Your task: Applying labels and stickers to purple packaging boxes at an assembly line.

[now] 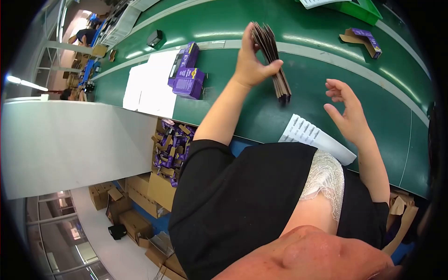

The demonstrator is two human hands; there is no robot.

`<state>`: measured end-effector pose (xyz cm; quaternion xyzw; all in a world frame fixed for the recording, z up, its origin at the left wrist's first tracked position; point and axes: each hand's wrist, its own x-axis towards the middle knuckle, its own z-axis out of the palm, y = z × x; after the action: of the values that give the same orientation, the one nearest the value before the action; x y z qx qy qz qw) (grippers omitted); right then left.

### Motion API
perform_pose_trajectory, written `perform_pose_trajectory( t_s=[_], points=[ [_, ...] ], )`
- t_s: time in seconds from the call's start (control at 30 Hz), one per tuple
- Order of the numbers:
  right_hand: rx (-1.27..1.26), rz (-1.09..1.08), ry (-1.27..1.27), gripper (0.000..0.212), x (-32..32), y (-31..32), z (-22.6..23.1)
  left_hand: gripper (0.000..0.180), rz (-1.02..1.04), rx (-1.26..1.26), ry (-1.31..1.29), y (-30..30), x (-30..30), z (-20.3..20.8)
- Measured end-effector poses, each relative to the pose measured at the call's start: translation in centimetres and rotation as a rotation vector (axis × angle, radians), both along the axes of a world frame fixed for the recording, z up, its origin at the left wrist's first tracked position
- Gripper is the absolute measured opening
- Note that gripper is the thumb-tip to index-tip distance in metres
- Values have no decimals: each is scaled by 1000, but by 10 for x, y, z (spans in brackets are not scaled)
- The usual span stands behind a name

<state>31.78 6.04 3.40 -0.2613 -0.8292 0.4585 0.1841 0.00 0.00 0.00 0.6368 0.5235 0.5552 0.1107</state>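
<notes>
My left hand (pixel 253 63) is closed around a stack of flat brown cardboard pieces (pixel 275 65), perhaps folded cartons, held up over the green bench. Their edges face up and fan slightly apart at the far end. To the right, my right hand (pixel 349 112) hangs above the bench with nothing in it, its fingers apart and loosely curled. Between that hand and my body lies a white sheet of printed labels (pixel 312 133), close to the bench's near edge. Purple boxes (pixel 189 79) stand left of my left forearm, partly on white sheets (pixel 151 84).
An opened purple carton (pixel 366 43) lies at the far right, below a green tray (pixel 364 10). A small black block (pixel 154 38) sits at the far left. Under the bench, a large box holds several purple cartons (pixel 170 149). Brown boxes (pixel 135 224) stand on the floor.
</notes>
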Motion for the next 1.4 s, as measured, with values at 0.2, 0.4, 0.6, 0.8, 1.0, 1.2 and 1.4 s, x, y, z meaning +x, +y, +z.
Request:
perform_pose_trajectory(
  t_s=[0.2,0.4,0.6,0.8,1.0,1.2,1.4],
  points=[
    [225,60,36,72,-55,-25,-14,120,69,163,-104,10,30,-30],
    [365,-18,-178,73,-88,-38,-21,124,282,130,-13,-5,47,-15],
    [553,25,-47,74,-52,-28,4,115,659,-269,187,-29,5,82],
    [373,-52,-52,69,7,-28,28,84,1095,-1024,524,-81,-155,139],
    [352,-34,-135,65,18,-36,25,65,866,-1269,448,-84,-218,71],
    [376,-17,-116,63,-4,-43,30,59,929,-1259,252,-94,-231,55],
    [373,27,-88,61,-41,-46,35,61,797,-1085,-385,-139,-263,69]
  ],
)
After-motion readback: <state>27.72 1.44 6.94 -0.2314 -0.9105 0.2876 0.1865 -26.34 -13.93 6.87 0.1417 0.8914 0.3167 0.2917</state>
